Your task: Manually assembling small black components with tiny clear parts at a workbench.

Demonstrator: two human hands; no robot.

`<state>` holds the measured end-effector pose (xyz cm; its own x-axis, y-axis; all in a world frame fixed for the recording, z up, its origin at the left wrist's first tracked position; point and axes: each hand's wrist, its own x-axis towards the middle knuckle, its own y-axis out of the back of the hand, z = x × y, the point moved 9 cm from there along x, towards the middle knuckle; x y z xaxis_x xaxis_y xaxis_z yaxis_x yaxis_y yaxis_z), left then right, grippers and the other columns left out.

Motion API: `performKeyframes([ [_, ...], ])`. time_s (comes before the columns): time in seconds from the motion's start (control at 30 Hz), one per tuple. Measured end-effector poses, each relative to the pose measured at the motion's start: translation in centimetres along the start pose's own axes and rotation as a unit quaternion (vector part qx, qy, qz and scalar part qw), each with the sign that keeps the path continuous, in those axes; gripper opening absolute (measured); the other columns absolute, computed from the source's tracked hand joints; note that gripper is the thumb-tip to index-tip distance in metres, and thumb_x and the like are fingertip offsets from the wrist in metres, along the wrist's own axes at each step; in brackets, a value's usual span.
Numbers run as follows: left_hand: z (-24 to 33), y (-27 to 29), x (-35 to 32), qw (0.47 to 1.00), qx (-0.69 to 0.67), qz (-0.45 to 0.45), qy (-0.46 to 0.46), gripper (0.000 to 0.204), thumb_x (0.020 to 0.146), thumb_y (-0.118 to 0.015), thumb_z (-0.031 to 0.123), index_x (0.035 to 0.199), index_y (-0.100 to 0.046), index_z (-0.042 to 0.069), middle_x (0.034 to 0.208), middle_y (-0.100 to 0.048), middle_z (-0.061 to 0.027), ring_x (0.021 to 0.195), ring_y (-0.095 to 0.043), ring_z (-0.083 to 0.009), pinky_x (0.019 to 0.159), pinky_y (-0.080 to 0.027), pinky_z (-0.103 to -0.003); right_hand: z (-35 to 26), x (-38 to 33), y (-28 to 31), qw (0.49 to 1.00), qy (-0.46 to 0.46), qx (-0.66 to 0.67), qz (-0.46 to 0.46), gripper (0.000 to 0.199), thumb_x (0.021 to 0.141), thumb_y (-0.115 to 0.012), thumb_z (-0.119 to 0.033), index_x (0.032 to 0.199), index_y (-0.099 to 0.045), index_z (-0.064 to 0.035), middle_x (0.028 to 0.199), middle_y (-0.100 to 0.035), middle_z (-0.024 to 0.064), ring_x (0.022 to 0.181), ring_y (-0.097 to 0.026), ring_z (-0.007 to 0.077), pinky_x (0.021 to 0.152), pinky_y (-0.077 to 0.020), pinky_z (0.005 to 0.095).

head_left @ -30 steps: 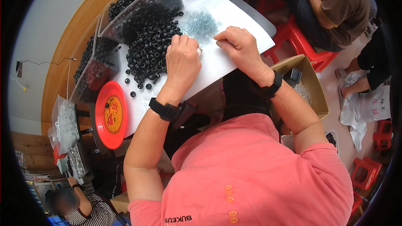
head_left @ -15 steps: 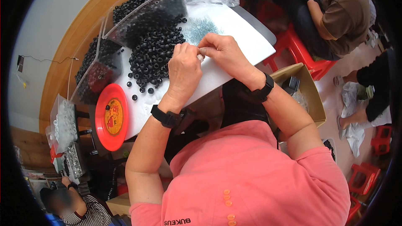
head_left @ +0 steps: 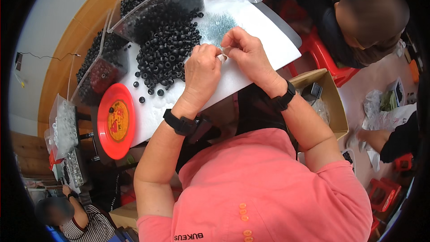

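Small pale part [head_left: 222,55] pinched between left hand [head_left: 202,69] and right hand [head_left: 244,54]: mostly covered by fingertips, kind and shape can't be told. Silvery bits [head_left: 215,23] near white table's [head_left: 268,31] far edge too small to identify. Clear bin [head_left: 156,4] of black rings cut by top edge. Table's near edge hidden behind forearms.
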<state>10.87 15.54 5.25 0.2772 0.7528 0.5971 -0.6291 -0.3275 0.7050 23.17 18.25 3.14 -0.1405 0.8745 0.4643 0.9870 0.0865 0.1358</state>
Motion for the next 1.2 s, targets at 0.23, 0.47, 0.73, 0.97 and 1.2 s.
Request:
performKeyframes([
  [0.23,-1.0,0.0,0.1,0.998,-0.047,-0.006,0.038,0.006,0.087,-0.066,0.003,0.091,-0.066,-0.001,0.086,-0.067,-0.0145,0.08,-0.064,-0.0309,0.072,-0.049,-0.041,-0.7,-0.1,0.7,0.999,0.031,-0.021,0.038,0.011,0.085,-0.061,0.004,0.094,-0.058,-0.002,0.077,-0.063,0.0073,0.071,-0.061,0.0172,0.067,-0.0498,0.0311],
  [0.47,-0.4,0.6,0.2,0.999,-0.02,0.026,0.013,0.004,0.087,-0.066,0.003,0.089,-0.065,0.0,0.086,-0.066,-0.0131,0.08,-0.063,-0.0304,0.072,-0.049,-0.041,-0.7,-0.4,0.7,0.998,0.032,-0.013,0.057,0.013,0.086,-0.061,0.003,0.098,-0.059,-0.0027,0.078,-0.065,0.008,0.072,-0.064,0.0174,0.068,-0.0512,0.0311],
  [0.73,-0.6,1.1,0.0,0.999,-0.014,0.046,0.021,0.004,0.088,-0.066,0.003,0.09,-0.065,0.0,0.085,-0.066,-0.0128,0.079,-0.063,-0.0288,0.071,-0.049,-0.039,-0.8,-0.7,0.7,0.992,0.042,-0.087,0.084,0.017,0.084,-0.062,0.003,0.098,-0.061,-0.005,0.076,-0.066,0.0096,0.071,-0.068,0.0234,0.067,-0.0525,0.0339],
  [0.97,-1.7,0.7,-0.6,0.985,-0.13,0.017,0.11,0.006,0.091,-0.063,0.004,0.094,-0.065,-0.002,0.08,-0.067,-0.0081,0.07,-0.061,-0.0154,0.066,-0.049,-0.032,-2.2,-0.9,0.9,0.984,0.111,-0.087,0.112,0.017,0.083,-0.065,0.001,0.098,-0.068,-0.0048,0.082,-0.067,0.0115,0.075,-0.069,0.0231,0.068,-0.0525,0.032],
  [1.2,-2.1,0.4,-2.2,0.875,-0.398,-0.048,0.272,0.01,0.097,-0.06,0.009,0.097,-0.066,0.001,0.08,-0.066,-0.0029,0.065,-0.055,-0.0069,0.053,-0.04,-0.02,-1.5,-1.0,-0.4,0.991,-0.013,0.131,0.0,0.012,0.088,-0.069,-0.004,0.099,-0.072,-0.0011,0.088,-0.07,0.0038,0.077,-0.063,0.0117,0.071,-0.0497,0.0264],
])
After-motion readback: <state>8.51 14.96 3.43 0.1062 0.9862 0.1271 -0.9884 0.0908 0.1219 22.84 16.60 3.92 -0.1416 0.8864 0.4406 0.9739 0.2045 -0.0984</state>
